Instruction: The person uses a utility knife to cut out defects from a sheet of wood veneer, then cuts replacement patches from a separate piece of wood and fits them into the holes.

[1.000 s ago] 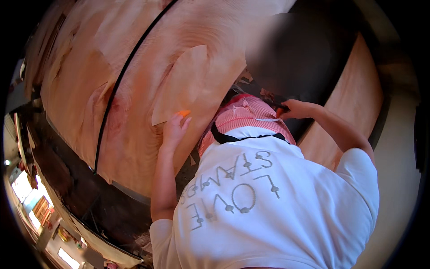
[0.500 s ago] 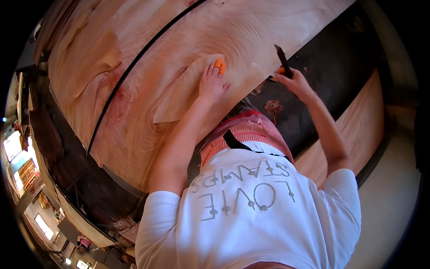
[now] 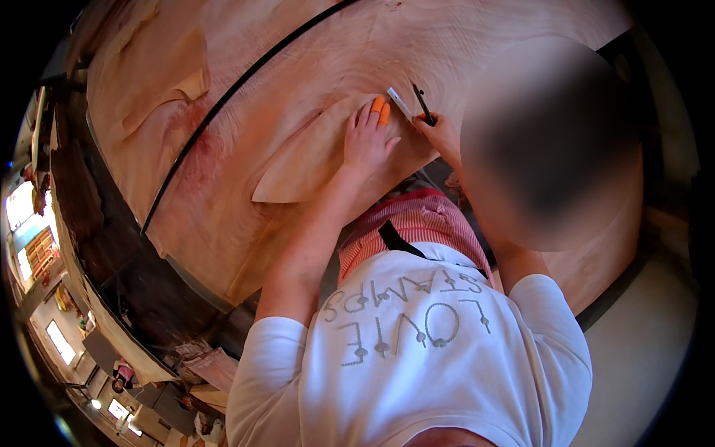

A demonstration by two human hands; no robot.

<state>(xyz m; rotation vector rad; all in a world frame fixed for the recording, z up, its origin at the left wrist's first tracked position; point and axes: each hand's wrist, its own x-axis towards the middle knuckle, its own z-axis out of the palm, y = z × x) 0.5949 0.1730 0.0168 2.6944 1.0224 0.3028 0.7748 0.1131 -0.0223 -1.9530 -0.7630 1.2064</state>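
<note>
Pale wood veneer sheet (image 3: 328, 153) lies pinned flat under the open left hand (image 3: 366, 138); the right hand (image 3: 441, 134) closes its grip on a dark knife (image 3: 422, 102), steadying the cut.

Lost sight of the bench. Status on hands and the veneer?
Left hand flat on veneer patch, two fingertips capped orange. Right hand grips dark knife. Black strip lies apart.

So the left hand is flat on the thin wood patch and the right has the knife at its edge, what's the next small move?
Probably draw the knife a short way along the thin wood patch's edge. The left hand, with orange-covered fingertips, already presses the patch flat on the big wood sheet, and the right hand has the blade right beside those fingers.
</note>
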